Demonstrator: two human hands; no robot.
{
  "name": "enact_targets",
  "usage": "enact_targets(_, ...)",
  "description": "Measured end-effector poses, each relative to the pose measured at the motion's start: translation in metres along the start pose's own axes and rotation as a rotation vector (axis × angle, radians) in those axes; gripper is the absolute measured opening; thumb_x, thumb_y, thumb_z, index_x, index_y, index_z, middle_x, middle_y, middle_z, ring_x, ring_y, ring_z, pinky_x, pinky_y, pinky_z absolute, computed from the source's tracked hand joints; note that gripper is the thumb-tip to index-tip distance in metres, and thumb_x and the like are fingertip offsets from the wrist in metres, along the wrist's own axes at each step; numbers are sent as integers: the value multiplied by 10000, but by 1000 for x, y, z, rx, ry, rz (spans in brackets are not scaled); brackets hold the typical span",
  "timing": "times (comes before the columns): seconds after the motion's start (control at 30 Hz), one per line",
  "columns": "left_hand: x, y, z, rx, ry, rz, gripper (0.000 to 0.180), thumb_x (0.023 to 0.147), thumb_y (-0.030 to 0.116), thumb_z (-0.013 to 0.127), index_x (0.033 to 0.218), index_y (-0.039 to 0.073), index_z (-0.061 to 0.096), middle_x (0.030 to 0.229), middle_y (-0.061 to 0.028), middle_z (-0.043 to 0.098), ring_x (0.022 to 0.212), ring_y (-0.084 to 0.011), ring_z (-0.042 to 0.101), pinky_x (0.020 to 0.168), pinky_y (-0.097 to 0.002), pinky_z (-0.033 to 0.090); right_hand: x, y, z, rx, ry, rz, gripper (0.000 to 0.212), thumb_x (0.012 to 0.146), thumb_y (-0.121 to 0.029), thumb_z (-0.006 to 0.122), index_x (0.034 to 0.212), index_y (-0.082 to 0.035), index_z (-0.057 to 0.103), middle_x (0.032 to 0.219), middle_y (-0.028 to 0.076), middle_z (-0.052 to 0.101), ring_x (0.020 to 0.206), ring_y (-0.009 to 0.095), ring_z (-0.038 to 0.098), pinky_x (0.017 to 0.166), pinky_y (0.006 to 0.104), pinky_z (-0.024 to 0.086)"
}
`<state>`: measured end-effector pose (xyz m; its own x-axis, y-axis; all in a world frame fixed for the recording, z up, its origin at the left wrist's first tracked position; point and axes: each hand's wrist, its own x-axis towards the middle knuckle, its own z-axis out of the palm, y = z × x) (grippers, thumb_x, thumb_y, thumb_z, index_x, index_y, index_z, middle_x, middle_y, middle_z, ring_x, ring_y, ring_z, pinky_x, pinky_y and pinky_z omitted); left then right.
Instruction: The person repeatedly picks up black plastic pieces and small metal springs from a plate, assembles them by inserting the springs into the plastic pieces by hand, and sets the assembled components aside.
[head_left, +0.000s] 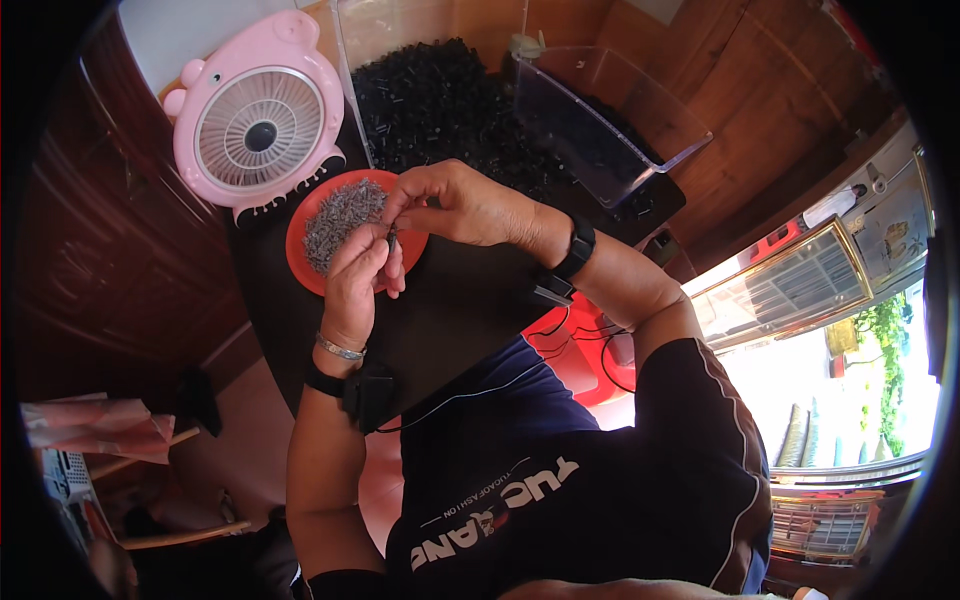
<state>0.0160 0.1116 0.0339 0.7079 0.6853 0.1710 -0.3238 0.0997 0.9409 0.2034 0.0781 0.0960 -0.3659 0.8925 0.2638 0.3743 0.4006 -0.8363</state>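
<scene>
Both hands meet over the right rim of a round orange-red plate (300, 262) heaped with small grey pieces (345, 215). In my left hand (358, 275), the thumb and fingers are closed on a small dark piece (392, 243). My right hand (460, 205) is closed in a pinch just above it, the fingertips almost touching those of the left. Whatever lies between the right fingertips is too small to make out. The wrists carry dark straps, and a silver bracelet (340, 347) circles the left one.
A large pile of small black pieces (430, 110) covers the back of the dark table (440, 325). A transparent bin (610, 130) holding more of them leans at the back right. At the back left stands a pink animal-shaped fan (262, 135). A red stool (580, 350) is beside my legs.
</scene>
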Motion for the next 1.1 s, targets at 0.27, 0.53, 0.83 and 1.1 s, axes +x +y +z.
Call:
enact_targets(0.27, 1, -3, 1, -44, 78, 66, 207, 949, 219, 399, 891, 47, 499, 699, 6, 456, 579, -91, 473, 495, -198, 364, 1, 2, 12, -195, 143, -112, 142, 770, 12, 615, 903, -35, 635, 841, 87, 619, 831, 221, 611, 753, 309, 475)
enact_targets(0.53, -2, 0, 2, -23, 90, -21, 209, 950, 214, 401, 928, 40, 514, 663, 17, 426, 566, -84, 465, 487, -196, 360, 3, 1, 6, -445, 82, -387, 132, 734, 24, 621, 845, -42, 591, 815, 73, 600, 811, 275, 568, 709, 353, 474)
enact_targets(0.83, -1, -3, 3, 17, 114, -30, 209, 948, 210, 408, 932, 39, 527, 648, 22, 416, 545, -75, 455, 467, -185, 353, 3, -6, 4, -575, -21, -466, 163, 694, 36, 629, 832, -38, 581, 814, 77, 586, 815, 289, 543, 697, 374, 472)
enact_targets(1.1, 1, -4, 4, -14, 136, 25, 185, 931, 199, 424, 925, 46, 528, 657, 22, 418, 558, -83, 467, 476, -198, 362, 8, -1, 7, -506, 11, -464, 174, 726, 17, 633, 891, -37, 613, 789, 88, 597, 812, 281, 575, 701, 360, 488)
